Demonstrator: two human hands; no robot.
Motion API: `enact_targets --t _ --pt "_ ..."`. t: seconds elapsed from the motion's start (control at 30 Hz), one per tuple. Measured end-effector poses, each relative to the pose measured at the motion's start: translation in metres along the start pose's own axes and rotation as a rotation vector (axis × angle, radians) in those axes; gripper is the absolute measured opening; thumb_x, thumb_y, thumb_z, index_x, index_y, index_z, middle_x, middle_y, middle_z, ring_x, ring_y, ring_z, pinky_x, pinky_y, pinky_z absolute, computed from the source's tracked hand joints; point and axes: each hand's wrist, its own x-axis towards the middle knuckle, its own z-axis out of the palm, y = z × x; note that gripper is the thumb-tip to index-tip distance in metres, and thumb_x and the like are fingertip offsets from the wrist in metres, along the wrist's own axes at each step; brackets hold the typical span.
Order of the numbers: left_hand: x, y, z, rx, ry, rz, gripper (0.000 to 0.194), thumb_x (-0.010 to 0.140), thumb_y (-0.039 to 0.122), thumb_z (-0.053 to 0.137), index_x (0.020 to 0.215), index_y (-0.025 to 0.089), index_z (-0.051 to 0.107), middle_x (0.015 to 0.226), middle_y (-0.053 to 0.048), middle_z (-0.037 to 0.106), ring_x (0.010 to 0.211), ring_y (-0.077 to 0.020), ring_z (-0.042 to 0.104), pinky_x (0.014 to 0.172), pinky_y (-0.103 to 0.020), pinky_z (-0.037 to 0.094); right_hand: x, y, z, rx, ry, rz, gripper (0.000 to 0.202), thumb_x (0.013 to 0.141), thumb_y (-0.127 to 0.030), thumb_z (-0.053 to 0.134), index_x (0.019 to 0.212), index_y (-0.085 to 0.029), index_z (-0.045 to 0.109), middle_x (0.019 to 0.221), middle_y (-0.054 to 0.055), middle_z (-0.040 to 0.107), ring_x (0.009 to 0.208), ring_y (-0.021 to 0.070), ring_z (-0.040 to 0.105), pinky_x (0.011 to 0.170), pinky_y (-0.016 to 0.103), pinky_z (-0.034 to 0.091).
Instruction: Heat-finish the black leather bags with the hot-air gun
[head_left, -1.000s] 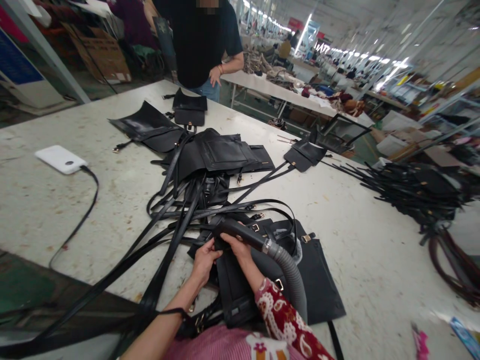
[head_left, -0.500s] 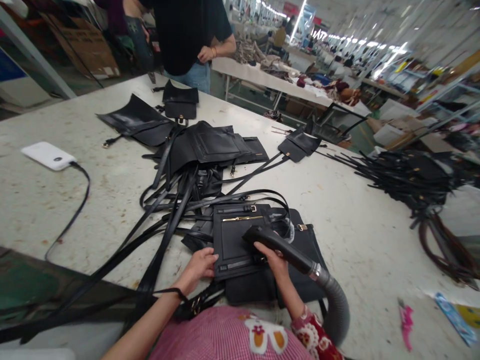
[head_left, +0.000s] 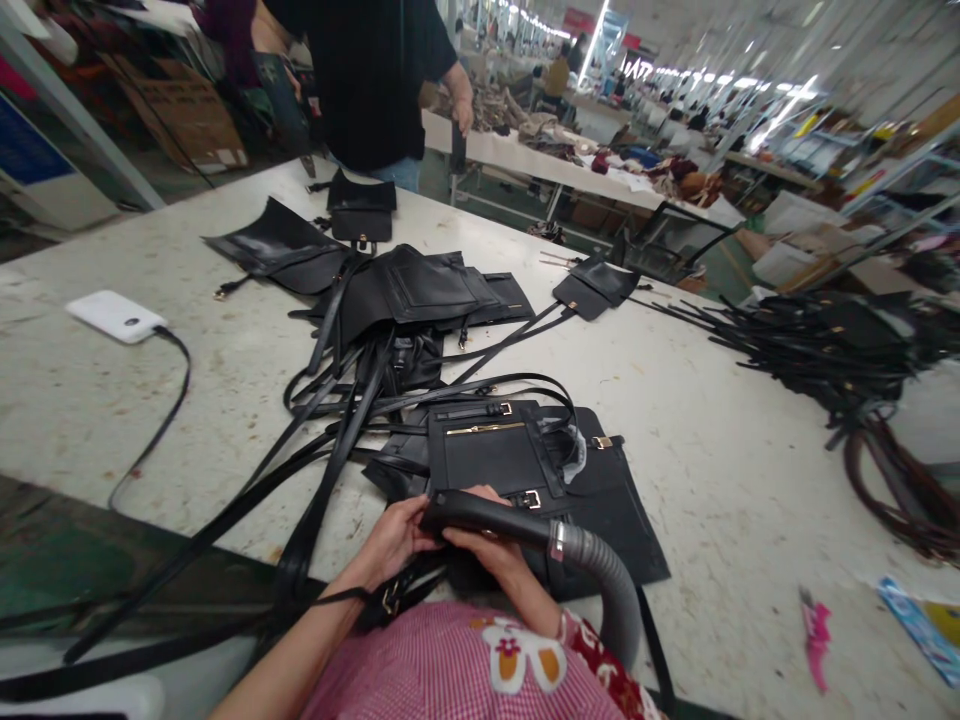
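Note:
My right hand (head_left: 487,530) is wrapped round a black nozzle (head_left: 495,515) joined to a grey ribbed hose (head_left: 607,570). The nozzle's tip lies over the lower left corner of a black bag panel (head_left: 480,455) with a gold zipper. At that same corner, my left hand (head_left: 401,535) has its fingers pressed together by the nozzle tip; what they pinch is too small to tell. Under and right of the panel is a larger black piece (head_left: 622,510) with a gold buckle. Black straps (head_left: 337,500) run off to the left.
More black bag parts (head_left: 420,285) lie mid-table, with a white power bank (head_left: 116,315) at left. A strap pile (head_left: 832,335) and pink cutters (head_left: 816,640) are at right. A person in black (head_left: 367,80) stands across the table (head_left: 240,400).
My right hand and the nozzle have moved left and down, from the panel's middle to its lower left corner, beside my left hand. The other person's arm has lowered.

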Motion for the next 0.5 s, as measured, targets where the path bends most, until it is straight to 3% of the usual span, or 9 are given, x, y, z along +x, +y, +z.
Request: enact_targets --t 0.13,0.3,0.4,0.5 --pt "-0.001 0.005 -0.001 0.038 -0.055 -0.07 0.043 0.075 0.055 0.059 0.08 0.012 0.061 0.067 -0.009 0.068 0.056 -0.0184 0.065 0.056 -0.03 0.052 -0.012 -0.003 -0.018 -0.071 -0.046 -0.013 0.032 0.062 -0.03 0.078 0.093 -0.026 0.07 0.086 -0.002 0.066 0.083 0.0205 0.057 0.08 0.033 0.044" --pt "0.008 0.002 0.003 0.232 0.031 -0.011 0.035 0.058 0.041 0.076 0.071 0.016 0.055 0.056 -0.001 0.062 0.046 -0.0137 0.059 0.046 -0.023 0.046 -0.025 -0.001 -0.02 -0.061 -0.158 -0.047 0.034 0.059 -0.03 0.08 0.091 -0.026 0.071 0.084 -0.003 0.066 0.081 0.0205 0.057 0.078 0.033 0.045" --pt "0.011 -0.003 0.006 0.261 0.069 0.029 0.032 0.055 0.032 0.076 0.065 0.018 0.05 0.049 0.005 0.055 0.04 -0.0095 0.052 0.042 -0.019 0.04 -0.023 0.01 -0.014 0.108 -0.058 0.061 0.032 0.059 -0.033 0.079 0.089 -0.025 0.069 0.084 -0.003 0.066 0.08 0.0205 0.059 0.078 0.034 0.048" --pt "0.008 -0.007 0.008 0.251 0.061 0.036 0.029 0.056 0.029 0.074 0.068 0.018 0.05 0.054 0.002 0.059 0.048 -0.0133 0.059 0.051 -0.025 0.048 -0.019 0.023 -0.022 0.199 0.188 0.175 0.03 0.063 -0.033 0.077 0.089 -0.024 0.066 0.086 -0.002 0.066 0.083 0.0208 0.06 0.082 0.034 0.049"
